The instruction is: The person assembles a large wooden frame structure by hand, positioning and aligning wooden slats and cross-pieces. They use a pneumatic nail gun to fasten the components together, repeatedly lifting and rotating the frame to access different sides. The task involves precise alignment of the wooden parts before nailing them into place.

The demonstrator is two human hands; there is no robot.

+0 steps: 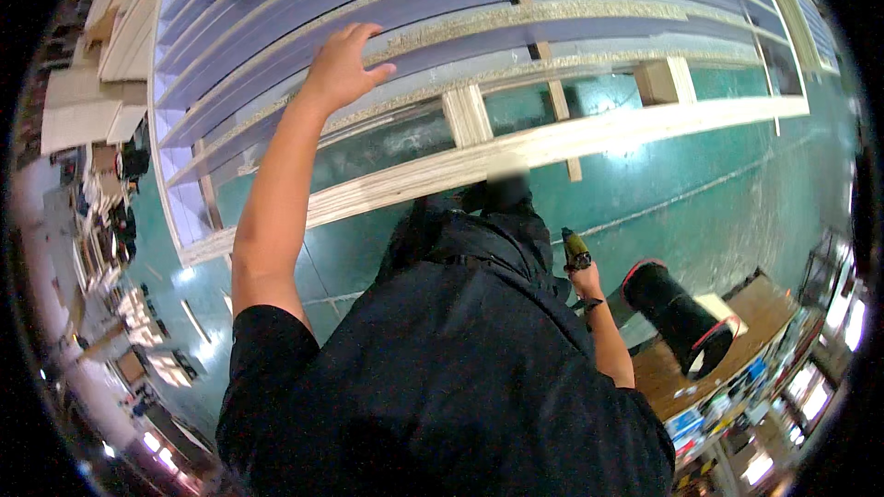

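Observation:
A large wooden shelf frame (589,135) spreads in front of me, with long parallel boards (442,40) that have rough chipboard edges and bluish-grey faces. Over these boards, left of the middle, my left hand (343,69) is open, its thumb and fingers apart. Whether it touches a board edge I cannot tell. Low at my right side, my right hand (584,282) is closed around a yellow-green and black handheld power tool (576,249). Its narrow dark end points away toward the frame. The tool's exact kind is too small to make out.
Short wooden blocks (468,116) join the frame's near rail to the boards. A black cylinder with red rims (677,313) stands near a brown workbench (769,304) on the right. Stacked panels (87,115) and scattered timber (143,317) lie left, on the green floor (635,179).

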